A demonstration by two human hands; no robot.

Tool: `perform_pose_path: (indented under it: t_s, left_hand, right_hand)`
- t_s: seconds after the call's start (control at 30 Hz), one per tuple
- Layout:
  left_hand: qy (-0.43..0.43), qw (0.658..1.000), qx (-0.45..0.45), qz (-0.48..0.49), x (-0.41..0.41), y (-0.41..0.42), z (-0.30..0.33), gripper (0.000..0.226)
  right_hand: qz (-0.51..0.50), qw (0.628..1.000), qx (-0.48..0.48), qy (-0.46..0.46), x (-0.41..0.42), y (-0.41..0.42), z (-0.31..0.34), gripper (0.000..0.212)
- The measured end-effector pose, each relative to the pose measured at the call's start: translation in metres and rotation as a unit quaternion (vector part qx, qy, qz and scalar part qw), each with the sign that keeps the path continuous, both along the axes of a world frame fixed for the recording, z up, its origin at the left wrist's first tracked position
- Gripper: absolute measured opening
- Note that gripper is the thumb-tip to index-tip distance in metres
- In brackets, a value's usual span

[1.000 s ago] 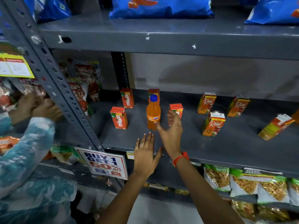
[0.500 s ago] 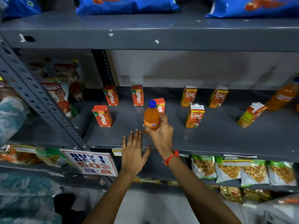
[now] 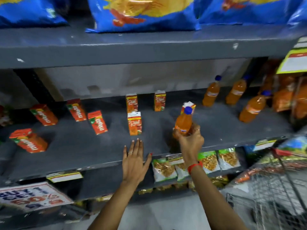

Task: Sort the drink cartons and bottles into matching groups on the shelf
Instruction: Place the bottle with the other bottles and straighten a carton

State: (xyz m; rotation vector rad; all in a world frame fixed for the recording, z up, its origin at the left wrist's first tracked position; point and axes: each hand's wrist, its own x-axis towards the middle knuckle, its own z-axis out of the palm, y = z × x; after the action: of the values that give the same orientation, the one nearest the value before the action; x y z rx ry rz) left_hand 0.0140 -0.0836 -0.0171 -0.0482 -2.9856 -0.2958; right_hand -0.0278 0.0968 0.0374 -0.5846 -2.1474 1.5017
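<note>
Here the right hand point(image 3: 191, 141) grips an orange bottle point(image 3: 183, 122) around its lower half, fingers wrapped about the label. The bottle is lifted clear of the shelf point(image 3: 83, 146), near its front edge and right of the middle. Its long axis runs almost upright, tipped slightly, the blue cap pointing up and a little right. Just behind the cap a carton point(image 3: 189, 106) shows, mostly hidden. The left hand point(image 3: 134, 161) lies flat and empty on the shelf's front edge, fingers spread and pointing toward the back.

Three more bottles point(image 3: 211, 94) stand toward the back right corner, caps up. Three Real cartons point(image 3: 134, 123) stand upright around the middle, two at the back and one nearer the front. Four red Maaza cartons point(image 3: 98, 122) sit across the left half, one near the front left corner.

The shelf is dark grey painted metal, scuffed. Blue bags point(image 3: 141, 14) lie on the board above; snack packets point(image 3: 164, 170) fill the one below. A wire trolley point(image 3: 274, 188) stands at the lower right, a sale sign point(image 3: 33, 196) at the lower left.
</note>
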Motion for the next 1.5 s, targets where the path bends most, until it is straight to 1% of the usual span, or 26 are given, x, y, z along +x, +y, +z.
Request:
perform_pose_path:
  t_s: [0.1,0.17,0.3,0.37,0.5,0.63,0.77,0.83,0.9,0.93,0.97,1.0,1.07,1.1,1.2,1.27,1.33,1.43,1.5]
  left_hand:
    - [0.002,1.0,0.009,0.029,-0.004,0.018,-0.001,0.068]
    - [0.012,0.999,0.009,0.044,-0.006,0.022,-0.004,0.066]
    - [0.029,0.998,-0.012,0.049,-0.006,0.025,-0.005,0.063]
    - [0.037,0.998,-0.015,0.056,-0.006,0.028,-0.005,0.063]
    - [0.052,0.996,-0.008,0.067,-0.007,0.03,-0.006,0.063]
    - [0.061,0.996,0.0,0.071,-0.006,0.033,-0.005,0.063]
    - [0.067,0.995,0.002,0.075,-0.006,0.033,-0.007,0.062]
    - [0.071,0.995,0.007,0.076,-0.006,0.034,-0.007,0.061]
    - [0.075,0.994,0.009,0.078,-0.005,0.034,-0.007,0.061]
    - [0.076,0.994,0.011,0.077,-0.006,0.035,-0.006,0.061]
    - [0.076,0.994,0.012,0.078,-0.006,0.035,-0.006,0.061]
    - [0.075,0.994,0.012,0.078,-0.006,0.034,-0.006,0.061]
    - [0.072,0.994,0.01,0.077,-0.006,0.034,-0.007,0.06]
    - [0.07,0.995,0.006,0.077,-0.006,0.032,-0.008,0.06]
    - [0.063,0.995,0.004,0.074,-0.006,0.032,-0.008,0.061]
    - [0.06,0.995,0.009,0.074,-0.006,0.032,-0.008,0.061]
    - [0.06,0.995,0.011,0.074,-0.006,0.031,-0.008,0.061]
    - [0.058,0.996,0.01,0.073,-0.006,0.03,-0.008,0.062]
    - [0.056,0.996,0.012,0.073,-0.006,0.03,-0.007,0.065]
  right_hand:
    - [-0.049,0.999,0.008,0.008,-0.021,0.055,0.003,0.051]
    - [-0.073,0.997,0.013,-0.004,-0.034,0.086,0.007,0.051]
    - [-0.089,0.996,0.026,0.003,-0.054,0.131,0.017,0.047]
    - [-0.096,0.995,0.027,0.014,-0.062,0.147,0.018,0.048]
    - [-0.097,0.995,0.0,0.022,-0.074,0.165,0.012,0.055]
    - [-0.063,0.998,0.021,0.021,-0.08,0.17,-0.001,0.061]
    - [-0.058,0.998,0.024,0.024,-0.083,0.172,-0.014,0.08]
    - [-0.077,0.995,0.027,0.048,-0.075,0.166,-0.013,0.083]
    - [-0.082,0.989,0.037,0.119,-0.064,0.15,-0.012,0.075]
    - [-0.059,0.986,0.042,0.15,-0.059,0.14,-0.012,0.068]
    - [-0.012,0.987,0.037,0.158,-0.055,0.129,-0.013,0.062]
    - [0.053,0.988,0.012,0.143,-0.057,0.12,-0.015,0.061]
    - [0.193,0.977,-0.049,0.074,-0.069,0.111,-0.018,0.069]
    - [0.24,0.967,-0.071,0.049,-0.076,0.107,-0.017,0.072]
    - [0.327,0.936,-0.132,0.002,-0.094,0.107,-0.016,0.079]
    - [0.373,0.915,-0.151,-0.021,-0.101,0.109,-0.016,0.077]
    - [0.401,0.905,-0.142,-0.036,-0.107,0.111,-0.016,0.07]
    - [0.391,0.913,-0.108,-0.044,-0.112,0.114,-0.019,0.056]
    - [0.383,0.917,-0.106,-0.04,-0.11,0.112,-0.02,0.049]
